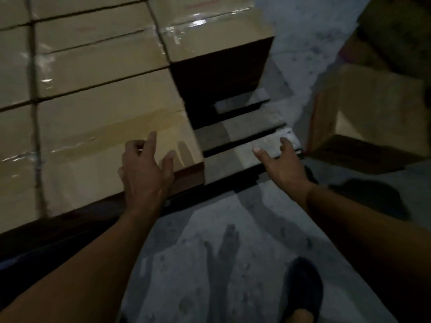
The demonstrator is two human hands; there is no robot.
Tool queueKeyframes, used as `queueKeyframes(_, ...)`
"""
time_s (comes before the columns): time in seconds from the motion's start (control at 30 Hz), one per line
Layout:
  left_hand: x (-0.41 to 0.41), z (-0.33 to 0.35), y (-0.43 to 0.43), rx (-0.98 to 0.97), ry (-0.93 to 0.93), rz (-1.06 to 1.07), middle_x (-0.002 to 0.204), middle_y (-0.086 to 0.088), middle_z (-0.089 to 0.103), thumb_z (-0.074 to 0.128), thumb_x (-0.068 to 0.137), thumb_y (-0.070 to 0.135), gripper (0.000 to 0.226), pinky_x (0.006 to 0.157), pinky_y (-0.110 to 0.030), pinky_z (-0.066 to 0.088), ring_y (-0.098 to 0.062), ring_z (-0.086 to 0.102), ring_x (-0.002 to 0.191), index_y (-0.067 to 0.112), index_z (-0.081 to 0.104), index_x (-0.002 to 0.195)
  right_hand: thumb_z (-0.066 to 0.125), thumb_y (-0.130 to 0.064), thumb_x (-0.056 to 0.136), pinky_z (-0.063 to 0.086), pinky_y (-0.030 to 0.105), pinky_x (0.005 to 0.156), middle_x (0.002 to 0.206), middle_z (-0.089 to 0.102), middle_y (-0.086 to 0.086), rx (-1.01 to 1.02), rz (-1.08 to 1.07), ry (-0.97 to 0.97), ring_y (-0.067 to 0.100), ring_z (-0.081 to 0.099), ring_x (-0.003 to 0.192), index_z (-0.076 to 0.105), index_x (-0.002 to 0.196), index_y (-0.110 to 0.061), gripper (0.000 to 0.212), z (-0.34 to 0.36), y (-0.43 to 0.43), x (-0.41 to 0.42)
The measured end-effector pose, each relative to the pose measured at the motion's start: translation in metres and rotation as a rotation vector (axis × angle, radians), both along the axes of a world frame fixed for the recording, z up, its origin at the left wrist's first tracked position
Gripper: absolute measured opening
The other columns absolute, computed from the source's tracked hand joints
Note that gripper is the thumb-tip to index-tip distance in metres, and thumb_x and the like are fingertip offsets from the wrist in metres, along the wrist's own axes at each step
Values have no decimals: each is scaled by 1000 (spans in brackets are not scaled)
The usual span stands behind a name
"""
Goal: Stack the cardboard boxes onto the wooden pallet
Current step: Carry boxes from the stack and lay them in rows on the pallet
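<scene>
though the light is dim, the stacked cardboard boxes fill the space ahead and left of the left hand, resting on the wooden pallet, whose bare slats show just beyond the right hand. well right of that hand stands a loose box. the left hand hovers over the nearest box's corner, fingers spread, gripping nothing. the right hand, fingers apart, hangs over the pallet's edge. behind it a dark shoe stands on the floor.
</scene>
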State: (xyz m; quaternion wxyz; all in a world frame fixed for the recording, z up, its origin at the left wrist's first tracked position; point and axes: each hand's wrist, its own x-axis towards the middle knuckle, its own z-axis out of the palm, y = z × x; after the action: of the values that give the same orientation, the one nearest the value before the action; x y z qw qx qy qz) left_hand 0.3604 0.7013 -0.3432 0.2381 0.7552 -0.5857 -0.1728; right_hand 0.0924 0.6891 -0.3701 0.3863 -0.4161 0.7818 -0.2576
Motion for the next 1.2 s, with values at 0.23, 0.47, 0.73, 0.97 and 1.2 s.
queueKeyframes(0.23,-197,-2,-32,73,88,-268,130,-16,52,64,96,30,55,90,-35,44,-32,56,111,14,49,147,67,-56,87,33,37,113,156,41,8,60,-233,57,29,40,142,27,156,-18,88,9,17,-183)
queueKeyframes(0.47,-370,-9,-63,170,160,-352,134,-14,56,68,93,29,56,88,-31,42,-26,63,110,14,52,144,68,-52,88,37,35,109,148,51,9,99,-403,88,31,47,136,39,150,-19,76,14,26,-345)
queueKeyframes(0.73,-471,-32,-84,256,112,-409,133,-17,59,66,93,38,61,94,-46,51,-35,61,114,9,49,144,64,-59,88,34,39,114,158,37,10,186,-551,14,33,37,143,22,159,-18,92,-5,28,-436)
queueKeyframes(0.97,-504,-35,-149,223,-8,-535,138,-19,54,65,94,39,62,97,-47,50,-35,59,118,11,47,146,66,-53,89,37,34,108,150,47,14,222,-585,-104,33,44,137,36,151,-11,80,-20,4,-418)
queueKeyframes(1.2,-537,-46,-240,209,-119,-696,149,-15,47,60,96,43,68,105,-47,45,-32,53,129,11,37,152,53,-63,92,41,26,93,143,56,12,328,-625,-274,30,54,128,55,138,-6,72,-47,-56,-367)
